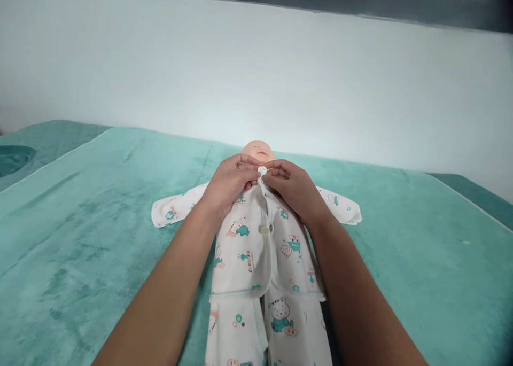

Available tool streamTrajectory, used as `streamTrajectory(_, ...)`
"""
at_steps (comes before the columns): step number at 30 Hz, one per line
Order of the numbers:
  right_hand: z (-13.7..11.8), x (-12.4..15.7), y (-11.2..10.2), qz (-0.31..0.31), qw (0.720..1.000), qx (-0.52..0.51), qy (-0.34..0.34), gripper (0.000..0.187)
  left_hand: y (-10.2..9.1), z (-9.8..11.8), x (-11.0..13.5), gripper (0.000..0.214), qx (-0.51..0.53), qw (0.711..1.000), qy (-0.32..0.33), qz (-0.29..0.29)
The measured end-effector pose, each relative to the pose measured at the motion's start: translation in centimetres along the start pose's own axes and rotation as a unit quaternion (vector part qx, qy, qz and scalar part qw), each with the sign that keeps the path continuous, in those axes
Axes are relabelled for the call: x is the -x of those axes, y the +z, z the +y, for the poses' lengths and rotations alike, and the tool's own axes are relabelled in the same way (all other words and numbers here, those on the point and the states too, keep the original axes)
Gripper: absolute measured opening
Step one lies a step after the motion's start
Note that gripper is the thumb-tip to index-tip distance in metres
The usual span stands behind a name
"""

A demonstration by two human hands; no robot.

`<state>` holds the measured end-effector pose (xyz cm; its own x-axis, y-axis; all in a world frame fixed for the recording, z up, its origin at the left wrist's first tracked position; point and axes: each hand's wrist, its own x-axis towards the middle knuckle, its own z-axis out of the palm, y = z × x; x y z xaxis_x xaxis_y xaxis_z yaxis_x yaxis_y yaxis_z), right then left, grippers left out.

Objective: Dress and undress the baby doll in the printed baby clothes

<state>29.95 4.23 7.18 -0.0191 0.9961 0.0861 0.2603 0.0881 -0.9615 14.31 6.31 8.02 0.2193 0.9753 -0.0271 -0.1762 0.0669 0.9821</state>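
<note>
A baby doll (258,150) lies on its back, dressed in a white printed baby jacket (242,248) and matching trousers (288,339). At the neck of the jacket, my left hand (233,180) is closed with its fingers pinching the collar edge. My right hand (292,183) pinches the opposite side of the collar. Between the fingertips shows a small white piece (262,170), perhaps a button or collar fold; I cannot tell which. Lower on the front, a pale fastener (265,229) sits where the two jacket edges meet. The sleeves (176,208) stretch out to both sides.
A teal plush cover (100,238) lies under the doll and spreads to both sides. Behind the doll's head rises a white wall (256,77). At the far left a darker teal item (15,159) lies on the bed.
</note>
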Motion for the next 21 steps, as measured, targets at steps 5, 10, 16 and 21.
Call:
streamTrajectory(5, -0.1, -0.1, 0.6, 0.022, 0.999, 0.038, -0.014, 0.030, -0.1, -0.2, 0.0, 0.023, 0.008, 1.000, 0.010, -0.022)
streamTrajectory(10, 0.3, -0.4, 0.6, 0.016, 0.999, 0.036, -0.021, 0.029, 0.2, -0.5, -0.1, 0.019, -0.095, 0.994, 0.049, 0.013)
streamTrajectory(16, 0.7, -0.6, 0.3, 0.022, 1.000, -0.008, -0.020, 0.031, 0.1, -0.9, -0.7, 0.016, -0.284, 0.950, 0.119, 0.053)
streamTrajectory(21, -0.7, 0.9, 0.8, 0.066, 0.991, 0.117, -0.008, 0.017, -0.9, 0.3, 0.4, 0.014, -0.269, 0.961, 0.065, 0.000)
